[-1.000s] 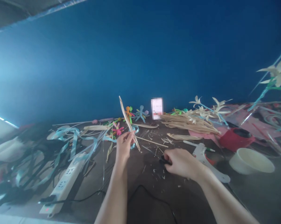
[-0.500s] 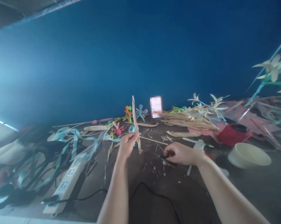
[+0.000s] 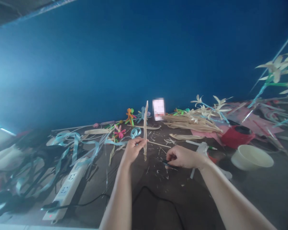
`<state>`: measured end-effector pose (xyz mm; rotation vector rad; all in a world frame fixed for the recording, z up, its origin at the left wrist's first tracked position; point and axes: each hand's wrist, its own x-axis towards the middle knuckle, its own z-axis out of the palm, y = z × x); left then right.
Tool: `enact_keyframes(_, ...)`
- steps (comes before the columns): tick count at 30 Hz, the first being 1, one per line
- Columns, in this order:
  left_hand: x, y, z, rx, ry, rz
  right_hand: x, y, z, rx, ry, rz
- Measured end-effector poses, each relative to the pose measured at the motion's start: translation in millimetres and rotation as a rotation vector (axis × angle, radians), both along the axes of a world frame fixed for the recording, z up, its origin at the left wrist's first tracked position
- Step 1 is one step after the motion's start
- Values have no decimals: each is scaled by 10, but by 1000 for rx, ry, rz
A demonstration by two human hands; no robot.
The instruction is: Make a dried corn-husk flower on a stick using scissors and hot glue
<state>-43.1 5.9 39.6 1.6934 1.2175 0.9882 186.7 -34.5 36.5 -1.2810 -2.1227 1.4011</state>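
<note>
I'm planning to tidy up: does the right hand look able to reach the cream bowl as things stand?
Probably yes: the cream bowl stands uncovered, just right of the right forearm. But the right hand holds a dark tool, which may need setting down first.

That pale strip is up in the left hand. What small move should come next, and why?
Probably bring the dark tool, perhaps scissors, leftward to the pale strip: the left hand pinches the strip roughly upright, while the right hand holds the tool beside it, with a gap between.
</note>
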Motion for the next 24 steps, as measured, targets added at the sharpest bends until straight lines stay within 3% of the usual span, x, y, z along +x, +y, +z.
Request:
enact_keyframes(19, 29, -24, 50, -56, 111, -123, 40, -11, -17, 57, -39, 33)
enact_keyframes(24, 12, -6, 4, -49, 98, -49, 48, -12, -79, 94, -81, 82)
